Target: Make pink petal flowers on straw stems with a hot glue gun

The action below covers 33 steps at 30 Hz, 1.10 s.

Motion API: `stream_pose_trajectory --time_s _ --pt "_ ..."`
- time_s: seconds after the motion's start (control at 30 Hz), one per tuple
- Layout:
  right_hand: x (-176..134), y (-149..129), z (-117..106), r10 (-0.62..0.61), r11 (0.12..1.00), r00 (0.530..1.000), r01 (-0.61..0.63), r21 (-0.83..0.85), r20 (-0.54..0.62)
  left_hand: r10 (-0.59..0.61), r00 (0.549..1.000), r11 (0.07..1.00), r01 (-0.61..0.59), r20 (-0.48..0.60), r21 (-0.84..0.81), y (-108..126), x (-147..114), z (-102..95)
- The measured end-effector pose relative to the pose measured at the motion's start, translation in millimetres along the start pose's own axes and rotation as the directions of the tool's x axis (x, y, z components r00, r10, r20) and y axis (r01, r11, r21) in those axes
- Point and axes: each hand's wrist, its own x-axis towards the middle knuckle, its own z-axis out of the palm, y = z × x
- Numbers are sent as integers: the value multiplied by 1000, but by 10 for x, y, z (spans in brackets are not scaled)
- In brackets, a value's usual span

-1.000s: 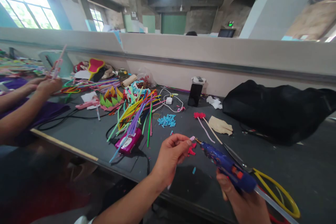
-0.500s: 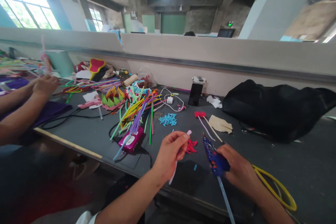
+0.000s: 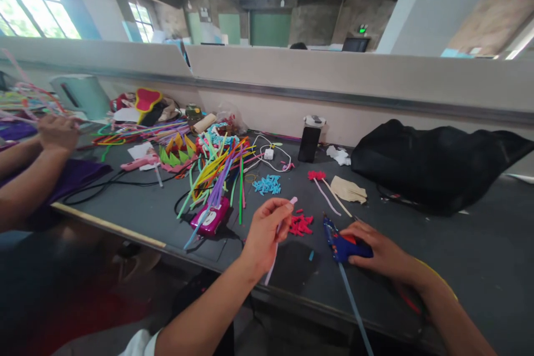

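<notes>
My left hand (image 3: 267,233) pinches a pale lilac pipe cleaner (image 3: 271,264) between thumb and fingers; its tip pokes out above and the rest hangs below the hand. Just beyond it lies a pile of short red pieces (image 3: 301,225). To the right, my right hand (image 3: 375,250) has its fingers around a blue hot glue gun (image 3: 344,246), low over the table or resting on it. A translucent glue stick (image 3: 352,300) sticks out of the gun's back end. Two stems with red fuzzy heads (image 3: 316,176) lie beyond the gun.
Blue short pieces (image 3: 267,184) lie beside a bundle of coloured pipe cleaners (image 3: 221,178) and a magenta box (image 3: 209,217). A phone (image 3: 308,143) leans upright near a black bag (image 3: 438,167). At left, a co-worker's hands (image 3: 58,133) hold pink stems; a pink glue gun (image 3: 137,164) lies nearby.
My right hand and the glue gun have tipped over sideways and lower, with the fingers now laid over the gun. My left hand still holds the pipe cleaner. The view has shifted slightly.
</notes>
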Motion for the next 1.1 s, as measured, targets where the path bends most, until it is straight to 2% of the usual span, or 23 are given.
stream_pose_trajectory --time_s 0.1,0.17,0.27,0.3,0.47,0.63,0.73,0.97,1.1 --pt "-32 -30 -38 -35 999 998 35 -17 -53 -9 1000 1000 9 9 -4 14 -8 -2" --pt "19 -68 -51 -38 999 990 35 -25 -135 -11 1000 1000 11 7 -2 17 -10 4" --pt "236 -166 -31 -15 994 955 -19 -109 -295 -9 1000 1000 9 7 -6 6 -3 19" --pt "333 -209 -13 -43 981 945 -21 -194 -324 -8 1000 1000 8 9 -10 -3 2 24" --pt "752 -444 117 -127 944 957 36 -329 -261 -21 999 999 22 34 -28 -70 21 39" --pt "871 -576 167 -137 928 960 39 -370 -243 -28 999 999 29 43 -24 -94 23 39" --pt "846 -622 131 -136 946 959 50 -322 -251 -31 999 999 32 44 -23 -90 19 51" --pt "722 -825 -35 -132 990 955 111 -91 -267 -45 999 999 45 26 -6 -106 16 80" --pt "694 -912 -101 -116 977 955 160 143 -273 -49 999 999 49 13 4 -120 31 78"
